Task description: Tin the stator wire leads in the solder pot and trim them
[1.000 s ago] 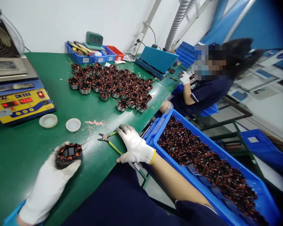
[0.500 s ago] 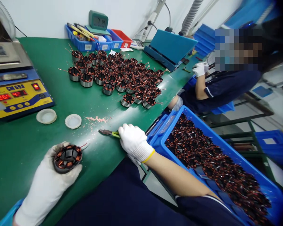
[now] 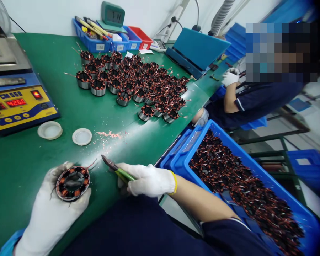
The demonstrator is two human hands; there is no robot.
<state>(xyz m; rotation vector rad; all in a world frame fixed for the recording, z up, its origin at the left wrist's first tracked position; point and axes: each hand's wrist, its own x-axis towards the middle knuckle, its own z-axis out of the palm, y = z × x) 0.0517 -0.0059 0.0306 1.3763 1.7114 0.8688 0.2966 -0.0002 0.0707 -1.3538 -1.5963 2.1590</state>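
Observation:
My left hand (image 3: 52, 199), in a white glove, grips a motor stator (image 3: 62, 190) with copper windings around its open middle. A thin copper wire end sticks out from the stator's upper right. My right hand (image 3: 152, 180), gloved too, is closed round the green handles of a pair of cutting pliers (image 3: 125, 175). The pliers' dark jaws point up and left, apart from the wire end. Behind them, pinkish copper wire clippings (image 3: 112, 135) lie scattered on the green table (image 3: 16, 170). Two shallow white dishes stand nearby, the nearer one (image 3: 81, 137) left of the clippings.
Many stators (image 3: 124, 97) crowd the back of the table. A yellow and blue device (image 3: 21, 106) with red digits stands at left. On the right, a blue crate (image 3: 213, 128) holds more stators. Small bins (image 3: 96, 46) line the wall. Another person's gloved hand (image 3: 230, 77) shows beyond.
My right hand has turned over and brought the pliers nearer to me and to the left, closer to the stator. My left hand has tilted the stator, its open face now turned more toward me.

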